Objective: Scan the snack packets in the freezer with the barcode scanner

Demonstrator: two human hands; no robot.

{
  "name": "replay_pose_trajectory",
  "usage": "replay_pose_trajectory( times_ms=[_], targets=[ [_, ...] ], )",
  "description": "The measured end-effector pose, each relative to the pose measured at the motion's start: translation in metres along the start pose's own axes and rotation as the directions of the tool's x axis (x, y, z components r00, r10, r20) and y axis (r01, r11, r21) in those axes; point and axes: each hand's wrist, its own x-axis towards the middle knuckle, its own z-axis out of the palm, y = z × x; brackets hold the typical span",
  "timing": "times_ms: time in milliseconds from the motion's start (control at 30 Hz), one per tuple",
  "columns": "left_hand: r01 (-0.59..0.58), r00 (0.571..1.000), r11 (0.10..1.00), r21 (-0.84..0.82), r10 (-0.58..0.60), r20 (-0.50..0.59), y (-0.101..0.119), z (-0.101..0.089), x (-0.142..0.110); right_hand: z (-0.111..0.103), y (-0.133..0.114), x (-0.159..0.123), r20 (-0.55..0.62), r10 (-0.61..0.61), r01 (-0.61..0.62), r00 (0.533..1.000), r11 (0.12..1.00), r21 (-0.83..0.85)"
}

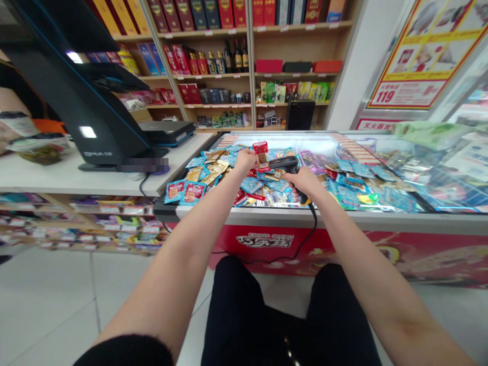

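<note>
Head view: I see two bare hands working above a chest freezer [305,216] heaped with blue, gold and red foil snack sachets [213,175]. The left hand [247,160] is closed, its fingers pressed together and apparently pinching the lower edge of a red packet [260,148], held up over the heap; the fingers hide the exact contact. The right hand [303,180] is wrapped around the grip of a black corded handheld barcode scanner [284,163], its head angled toward the left hand and near the packet. The scanner's black cord [314,218] drops over the freezer's front edge and sags below it. As I judge it, good handling here means keeping the packet's flat face square to the scanner's head, with the two hands close but apart. Slack in the cord leaves the right wrist free, and a firm pinch keeps the packet clear of the heap.
</note>
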Motion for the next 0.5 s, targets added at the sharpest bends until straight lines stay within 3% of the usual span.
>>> replay_pose_trajectory(
  times_ms=[300, 500],
  targets=[
    [0.027, 1.000, 0.999, -0.021, -0.027, 0.009, 0.004, 0.012, -0.007, -0.004, 0.012, 0.005, -0.001, 0.022, -0.022, 1.000, 1.000, -0.005],
    [0.109, 0.980, 0.993, -0.042, -0.100, 0.173, 0.006, 0.038, -0.016, -0.019, 0.032, 0.007, -0.031, 0.029, -0.027, 0.999, 0.997, 0.074]
  ],
)
